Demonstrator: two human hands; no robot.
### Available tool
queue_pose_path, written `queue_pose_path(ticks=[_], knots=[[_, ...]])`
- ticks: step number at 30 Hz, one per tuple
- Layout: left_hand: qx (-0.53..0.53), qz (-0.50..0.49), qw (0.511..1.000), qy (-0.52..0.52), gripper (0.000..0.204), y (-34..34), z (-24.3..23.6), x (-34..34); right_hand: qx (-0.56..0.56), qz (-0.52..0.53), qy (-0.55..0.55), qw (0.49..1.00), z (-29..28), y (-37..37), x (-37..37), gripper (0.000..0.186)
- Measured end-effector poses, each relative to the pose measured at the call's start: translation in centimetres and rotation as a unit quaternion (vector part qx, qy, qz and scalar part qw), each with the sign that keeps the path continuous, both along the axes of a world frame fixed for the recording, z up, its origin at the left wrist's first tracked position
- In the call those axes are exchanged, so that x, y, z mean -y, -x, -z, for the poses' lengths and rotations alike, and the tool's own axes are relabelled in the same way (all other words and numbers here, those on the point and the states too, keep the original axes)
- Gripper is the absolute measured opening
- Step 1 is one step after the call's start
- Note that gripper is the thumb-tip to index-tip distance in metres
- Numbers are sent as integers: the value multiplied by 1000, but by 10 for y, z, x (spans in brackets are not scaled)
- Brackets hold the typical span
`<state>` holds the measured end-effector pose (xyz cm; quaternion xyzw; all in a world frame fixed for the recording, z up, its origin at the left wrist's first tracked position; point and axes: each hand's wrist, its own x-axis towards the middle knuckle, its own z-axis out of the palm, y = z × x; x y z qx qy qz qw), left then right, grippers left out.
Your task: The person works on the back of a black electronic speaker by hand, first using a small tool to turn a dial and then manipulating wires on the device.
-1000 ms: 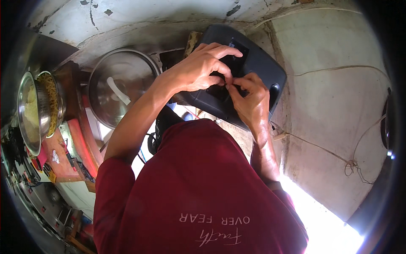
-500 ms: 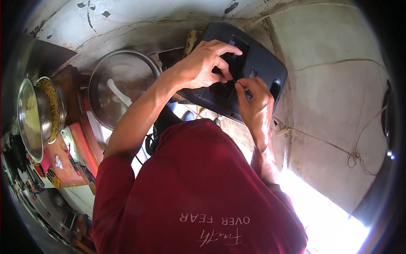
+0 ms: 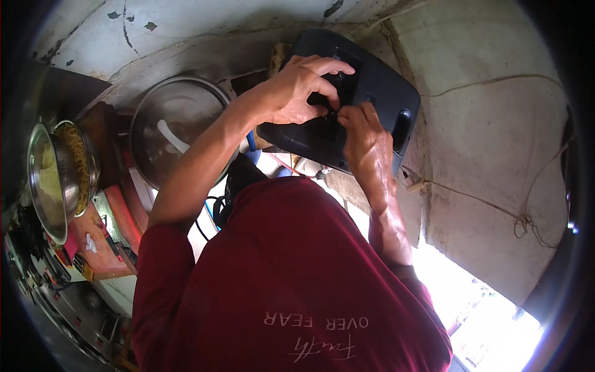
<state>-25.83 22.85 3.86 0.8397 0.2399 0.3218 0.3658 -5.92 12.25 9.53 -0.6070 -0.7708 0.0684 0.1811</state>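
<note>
A large black plastic case (image 3: 387, 87) with rounded corners, a dark recess and a slot near its right edge stands at the far middle. Over the recess, my left hand (image 3: 296, 93) has its index finger stretched out, while the thumb and another finger curl close together at something too small and dark to name. Just right of those fingertips, my right hand (image 3: 367, 137) is closed in a pinch at the recess's edge. Whatever sits between its fingers is hidden.
Left of the case is a wide metal pot (image 3: 145, 111) with a white-handled utensil (image 3: 172, 136) in it. A metal colander (image 3: 68, 167) and a bowl of noodles (image 3: 77, 146) stand farther left. Cord (image 3: 471, 197) hangs along the pale right wall (image 3: 489, 136).
My right hand has moved slightly up and left, with its fingers folded tighter. The left thumb and curled finger have shifted a little; the small gap between the two hands' fingertips has narrowed.
</note>
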Motion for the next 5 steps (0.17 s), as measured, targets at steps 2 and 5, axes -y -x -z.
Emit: queue_pose_path(ticks=[2,5], knots=[[-11,0,1000,1,16,1,2,0,-6,2,-6,1000,2,0,-1,7],[-11,2,1000,5,17,1,-2,2,-4,3,-13,1000,7,0,-1,10]])
